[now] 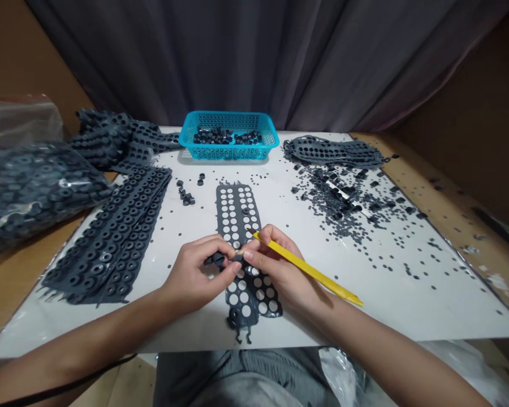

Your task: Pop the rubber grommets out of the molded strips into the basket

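Note:
My left hand (203,265) is closed around small black rubber pieces (216,259), one of them pinched at the fingertips. My right hand (275,257) grips a slim yellow tool (309,269), its dark tip pointing away to the left and its long end lying back over the wrist. The thumb and finger of that hand meet the left fingertips at a small black rubber piece (238,258). Under both hands lies a black rubber sheet (237,195) full of round holes, with the white table showing through. A few rings remain attached to it.
A blue basket (229,151) of black pieces stands at the back. Uncut ringed sheets (110,243) and a filled plastic bag (38,192) lie left. To the right are a bundled perforated strip (333,151) and scattered black bits (339,203). Several loose pieces (186,198) sit mid-left.

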